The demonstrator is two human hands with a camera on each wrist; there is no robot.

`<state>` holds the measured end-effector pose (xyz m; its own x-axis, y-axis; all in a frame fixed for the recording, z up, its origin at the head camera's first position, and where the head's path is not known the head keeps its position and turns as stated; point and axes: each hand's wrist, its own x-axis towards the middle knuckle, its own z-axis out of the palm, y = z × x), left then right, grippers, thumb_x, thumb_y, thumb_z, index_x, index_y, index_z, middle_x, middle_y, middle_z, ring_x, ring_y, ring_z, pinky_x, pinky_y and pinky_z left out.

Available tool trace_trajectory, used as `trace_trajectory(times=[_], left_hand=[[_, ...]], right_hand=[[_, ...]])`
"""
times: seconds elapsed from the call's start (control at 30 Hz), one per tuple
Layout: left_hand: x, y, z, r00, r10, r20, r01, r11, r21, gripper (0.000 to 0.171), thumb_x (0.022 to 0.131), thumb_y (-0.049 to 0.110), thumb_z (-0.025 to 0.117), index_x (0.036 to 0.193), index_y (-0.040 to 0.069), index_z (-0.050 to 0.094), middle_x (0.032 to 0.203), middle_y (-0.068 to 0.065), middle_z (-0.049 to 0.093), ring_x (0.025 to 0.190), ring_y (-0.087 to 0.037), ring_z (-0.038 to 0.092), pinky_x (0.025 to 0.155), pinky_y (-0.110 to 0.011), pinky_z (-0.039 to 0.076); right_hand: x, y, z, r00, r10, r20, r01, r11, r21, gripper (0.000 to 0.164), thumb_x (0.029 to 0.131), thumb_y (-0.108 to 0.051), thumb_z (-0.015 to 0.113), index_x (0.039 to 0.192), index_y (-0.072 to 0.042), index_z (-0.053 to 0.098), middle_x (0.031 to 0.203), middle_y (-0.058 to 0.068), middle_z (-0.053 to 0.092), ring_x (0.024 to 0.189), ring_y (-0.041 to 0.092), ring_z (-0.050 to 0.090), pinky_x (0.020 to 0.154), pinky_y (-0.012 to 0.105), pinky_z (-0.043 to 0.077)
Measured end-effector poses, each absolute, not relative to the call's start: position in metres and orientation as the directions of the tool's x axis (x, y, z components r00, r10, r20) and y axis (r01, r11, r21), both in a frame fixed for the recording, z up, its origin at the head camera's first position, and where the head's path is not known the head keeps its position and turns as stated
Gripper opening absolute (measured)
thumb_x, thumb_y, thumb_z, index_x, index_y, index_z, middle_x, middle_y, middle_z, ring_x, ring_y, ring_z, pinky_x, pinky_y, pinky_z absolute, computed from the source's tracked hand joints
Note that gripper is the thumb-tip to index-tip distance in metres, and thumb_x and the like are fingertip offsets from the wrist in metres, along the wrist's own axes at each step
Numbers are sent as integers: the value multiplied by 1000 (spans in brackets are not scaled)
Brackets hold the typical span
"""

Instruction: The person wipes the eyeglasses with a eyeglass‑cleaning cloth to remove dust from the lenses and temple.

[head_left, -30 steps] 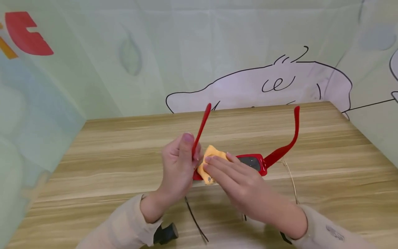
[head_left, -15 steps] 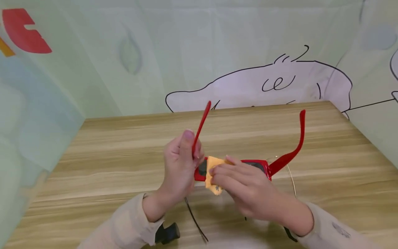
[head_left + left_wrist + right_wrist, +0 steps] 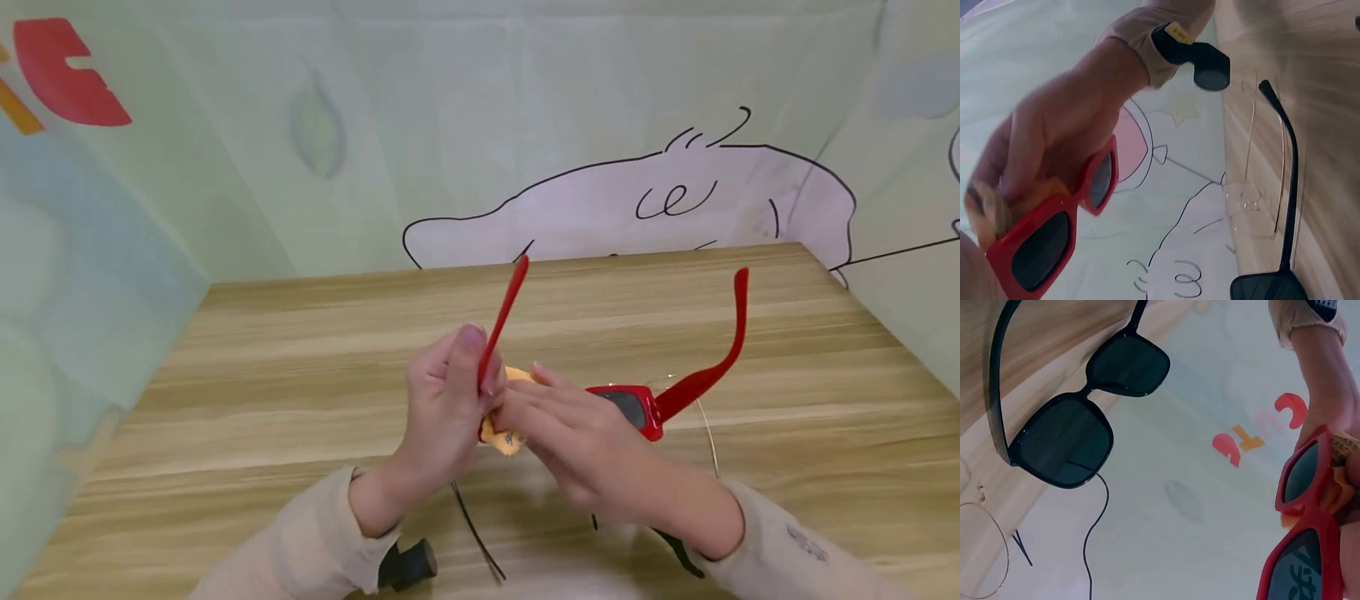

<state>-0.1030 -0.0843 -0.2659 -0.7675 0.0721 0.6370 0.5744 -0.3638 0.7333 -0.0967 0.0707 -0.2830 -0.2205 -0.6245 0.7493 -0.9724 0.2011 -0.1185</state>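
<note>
Red-framed sunglasses point(image 3: 637, 408) with dark lenses are held off the table, both temples unfolded and pointing away. My left hand point(image 3: 442, 400) grips them at the left hinge, the thumb lying along the red temple. An orange cloth point(image 3: 506, 437) lies on the left lens; my right hand point(image 3: 592, 442) pinches it there, its fingers close to the left hand's. In the head view the two hands hide that lens and much of the cloth. From the left wrist view, the lenses point(image 3: 1041, 253) face the camera and the cloth point(image 3: 985, 215) shows behind the frame's upper edge.
Black sunglasses point(image 3: 1063, 444) lie on the wooden table point(image 3: 300, 358) beneath the hands. Beside them are thin gold-rimmed glasses point(image 3: 1247, 212). A printed curtain point(image 3: 225, 167) hangs behind the table's far edge. Each wrist carries a small dark camera point(image 3: 408, 565).
My right hand moves the cloth rightward along the left lens, then back left toward the left hand. The sunglasses shift slightly right, and the left hand keeps its grip.
</note>
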Motion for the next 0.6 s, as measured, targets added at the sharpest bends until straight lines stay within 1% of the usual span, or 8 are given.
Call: trace_trajectory(times=[0.1, 0.2, 0.27, 0.37, 0.43, 0.5, 0.6], left_hand=[[-105, -84, -266, -782, 52, 621, 562, -373, 739, 50, 98, 35, 48, 61, 2, 39, 52, -3, 35, 43, -13, 29, 37, -28, 21], [-105, -85, -265, -789, 27, 614, 564, -362, 742, 50, 97, 35, 49, 60, 2, 39, 52, -3, 35, 43, -13, 29, 38, -28, 21], [-105, -86, -264, -791, 22, 611, 564, -362, 742, 50, 97, 34, 49, 61, 2, 39, 52, -3, 36, 43, -13, 28, 38, -28, 20], [-107, -87, -262, -789, 17, 614, 567, -364, 739, 48, 98, 33, 48, 61, 3, 39, 52, -3, 36, 42, -14, 27, 38, -27, 20], [-107, -86, -262, -789, 22, 614, 562, -377, 736, 49, 98, 33, 49, 61, 3, 39, 52, -3, 35, 42, -14, 27, 38, -27, 19], [-107, -85, -262, -791, 30, 611, 555, -382, 739, 49, 97, 34, 49, 61, 3, 39, 52, -3, 36, 42, -13, 28, 37, -27, 19], [-107, -83, -263, -795, 39, 606, 549, -379, 745, 51, 96, 36, 50, 60, 3, 40, 53, -2, 36, 44, -12, 30, 38, -27, 22]], right_hand=[[-96, 74, -284, -155, -630, 761, -985, 161, -67, 22, 98, -8, 41, 106, -1, 60, 107, 11, 64, 106, 23, 60, 98, 46, 38], [-96, 77, -287, -111, -609, 786, -991, 131, -38, 21, 97, -6, 43, 105, 1, 61, 104, 12, 65, 101, 25, 62, 101, 43, 35], [-96, 79, -288, -92, -580, 809, -990, 137, -14, 20, 97, -5, 43, 102, 1, 61, 101, 13, 66, 97, 25, 63, 102, 41, 34], [-94, 78, -289, -105, -543, 833, -976, 218, 19, 20, 97, -5, 42, 99, 1, 61, 99, 13, 66, 92, 25, 65, 101, 40, 36], [-92, 76, -288, -132, -529, 838, -961, 275, 22, 21, 98, -5, 41, 99, 1, 60, 101, 14, 66, 94, 25, 65, 100, 41, 37], [-90, 72, -287, -186, -534, 825, -950, 312, -12, 23, 99, -8, 40, 102, 1, 60, 106, 14, 65, 99, 24, 63, 98, 41, 38], [-91, 67, -288, -232, -544, 806, -953, 293, -77, 24, 100, -10, 41, 105, 2, 61, 111, 15, 64, 105, 24, 61, 97, 43, 40]])
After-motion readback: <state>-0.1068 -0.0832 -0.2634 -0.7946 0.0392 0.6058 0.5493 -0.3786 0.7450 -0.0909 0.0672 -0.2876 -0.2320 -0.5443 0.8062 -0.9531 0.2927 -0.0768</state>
